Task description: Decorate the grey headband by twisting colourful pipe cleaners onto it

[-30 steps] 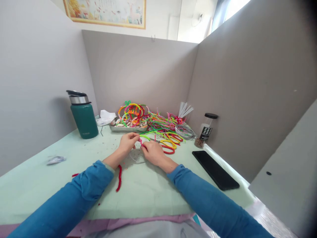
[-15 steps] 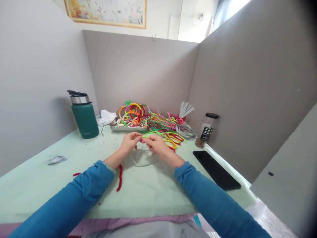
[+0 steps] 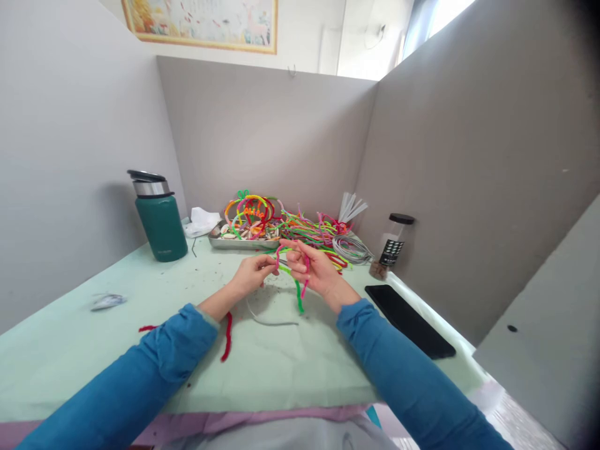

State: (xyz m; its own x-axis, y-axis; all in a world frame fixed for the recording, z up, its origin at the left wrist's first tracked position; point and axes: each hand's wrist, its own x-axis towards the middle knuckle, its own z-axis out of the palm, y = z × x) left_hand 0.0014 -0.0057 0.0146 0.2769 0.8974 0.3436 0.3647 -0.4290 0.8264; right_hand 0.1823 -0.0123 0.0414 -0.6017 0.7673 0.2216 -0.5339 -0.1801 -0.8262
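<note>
Over the middle of the table, my left hand (image 3: 250,275) pinches fuzzy pipe cleaners between thumb and fingertips. A pink pipe cleaner (image 3: 307,270) arcs from that pinch to my right hand (image 3: 321,272), where it runs among the loosely bent fingers and hangs below them. A green pipe cleaner (image 3: 299,297) dangles between the hands, bright green higher up and darker at its lower end. Its upper end is hidden at the left fingertips. Beneath the hands a thin grey wire (image 3: 274,324) lies curved on the cloth. By my left wrist rests a short red pipe cleaner piece (image 3: 227,337).
A metal tray (image 3: 244,244) holding small pieces and coloured loops stands at the back, beside a pile of pipe cleaners (image 3: 309,231) and a grey wire coil (image 3: 351,249). A green bottle (image 3: 162,228) is left; a jar (image 3: 392,247) and black phone-like slab (image 3: 410,322) are right.
My right hand has moved away from the left, its fingers loosened, and turned palm inward. The pink strand and the hanging green end now show between the hands.
</note>
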